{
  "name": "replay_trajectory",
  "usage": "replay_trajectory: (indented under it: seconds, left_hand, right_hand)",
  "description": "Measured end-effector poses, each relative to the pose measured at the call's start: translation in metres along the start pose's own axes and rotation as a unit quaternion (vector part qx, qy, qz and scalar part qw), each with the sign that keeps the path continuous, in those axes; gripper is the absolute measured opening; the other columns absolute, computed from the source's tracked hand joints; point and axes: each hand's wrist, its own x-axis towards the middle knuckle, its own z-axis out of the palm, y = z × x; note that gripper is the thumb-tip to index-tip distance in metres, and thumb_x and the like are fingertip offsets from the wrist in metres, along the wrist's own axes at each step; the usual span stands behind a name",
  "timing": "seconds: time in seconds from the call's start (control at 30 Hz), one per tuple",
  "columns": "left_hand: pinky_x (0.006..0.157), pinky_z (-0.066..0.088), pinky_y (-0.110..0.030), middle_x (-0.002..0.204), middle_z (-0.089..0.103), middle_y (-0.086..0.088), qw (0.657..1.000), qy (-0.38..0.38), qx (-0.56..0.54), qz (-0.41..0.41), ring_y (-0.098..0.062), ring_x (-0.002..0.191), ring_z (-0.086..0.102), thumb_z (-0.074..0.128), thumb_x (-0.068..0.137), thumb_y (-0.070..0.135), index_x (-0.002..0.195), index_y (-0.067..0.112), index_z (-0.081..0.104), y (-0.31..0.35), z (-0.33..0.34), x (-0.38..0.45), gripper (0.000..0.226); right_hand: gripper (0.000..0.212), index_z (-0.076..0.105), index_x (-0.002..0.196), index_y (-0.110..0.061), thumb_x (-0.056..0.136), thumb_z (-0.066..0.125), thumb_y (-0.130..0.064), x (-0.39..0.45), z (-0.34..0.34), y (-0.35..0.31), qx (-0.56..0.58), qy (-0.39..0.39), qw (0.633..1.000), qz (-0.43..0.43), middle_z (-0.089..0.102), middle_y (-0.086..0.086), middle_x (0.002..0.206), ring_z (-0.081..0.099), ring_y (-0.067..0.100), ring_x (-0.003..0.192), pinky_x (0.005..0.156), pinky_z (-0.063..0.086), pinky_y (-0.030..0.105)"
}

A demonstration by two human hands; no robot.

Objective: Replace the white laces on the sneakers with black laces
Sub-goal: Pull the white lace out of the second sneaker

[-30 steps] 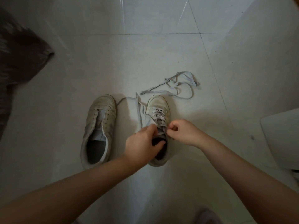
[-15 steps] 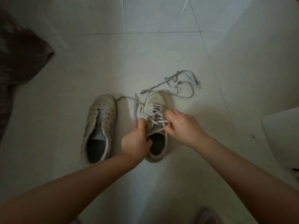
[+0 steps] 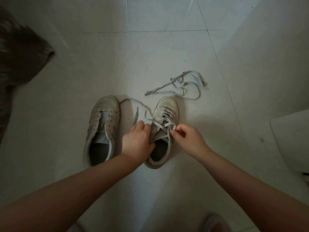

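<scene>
Off-white sneakers (image 3: 102,129), pale grey laces (image 3: 182,87)

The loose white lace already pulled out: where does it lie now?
In the head view, the loose white lace lies on the floor tiles, beyond the toe of the right-hand sneaker.

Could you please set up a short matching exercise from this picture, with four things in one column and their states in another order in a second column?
Things:
1. left sneaker
2. right sneaker
3. loose white lace
4. right hand

States:
A. lies tangled on the floor beyond the shoes
B. has bare eyelets, no lace in it
C. pinches a strand of lace
D. white lace still partly threaded

Pairs: 1-B, 2-D, 3-A, 4-C
</scene>
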Motion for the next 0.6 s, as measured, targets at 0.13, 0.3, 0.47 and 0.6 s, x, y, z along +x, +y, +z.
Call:
replay_trajectory:
  seconds: [0.13, 0.3, 0.47, 0.6]
  left_hand:
    - [0.068, 0.032, -0.029, 0.1, 0.05, -0.004, 1.0, -0.003, 0.016, -0.007, -0.025, 0.092, 0.053, 0.058, 0.081, 0.035, 0.096, 0.014, 0.054, -0.001, 0.003, -0.001, 0.026]
    - [0.079, 0.027, -0.037, 0.089, 0.052, -0.004, 0.998, 0.004, 0.068, 0.019, -0.026, 0.084, 0.054, 0.057, 0.078, 0.042, 0.084, 0.015, 0.061, -0.002, 0.004, 0.001, 0.028]
    - [0.077, 0.031, -0.037, 0.083, 0.052, -0.004, 0.997, -0.005, 0.071, 0.022, -0.026, 0.078, 0.055, 0.063, 0.074, 0.041, 0.076, 0.014, 0.062, 0.001, 0.002, 0.001, 0.027]
    - [0.08, 0.028, -0.036, 0.086, 0.051, -0.003, 0.998, -0.002, 0.061, 0.013, -0.026, 0.083, 0.053, 0.05, 0.079, 0.042, 0.08, 0.015, 0.062, -0.002, 0.003, -0.003, 0.029]
  right_hand:
    - [0.013, 0.057, 0.077, -0.013, 0.089, 0.062, -0.015, 0.012, -0.023, -0.006, -0.016, 0.121, 0.992, -0.034, 0.056, -0.003, 0.068, 0.051, 0.013, 0.063, 0.058, 0.035, 0.017]
    - [0.025, 0.06, 0.085, -0.01, 0.087, 0.065, -0.034, 0.004, -0.018, -0.01, 0.004, 0.027, 0.997, 0.072, 0.057, -0.006, 0.072, 0.053, 0.011, 0.067, 0.058, 0.038, 0.022]
    - [0.011, 0.064, 0.085, -0.015, 0.089, 0.064, -0.025, -0.005, -0.004, -0.013, 0.138, -0.052, 0.983, 0.113, 0.064, -0.004, 0.068, 0.058, 0.003, 0.056, 0.061, 0.044, 0.016]
    - [0.011, 0.065, 0.077, -0.015, 0.089, 0.064, -0.013, 0.007, -0.021, -0.009, 0.143, 0.02, 0.983, 0.109, 0.064, -0.002, 0.064, 0.055, -0.005, 0.049, 0.057, 0.043, 0.011]
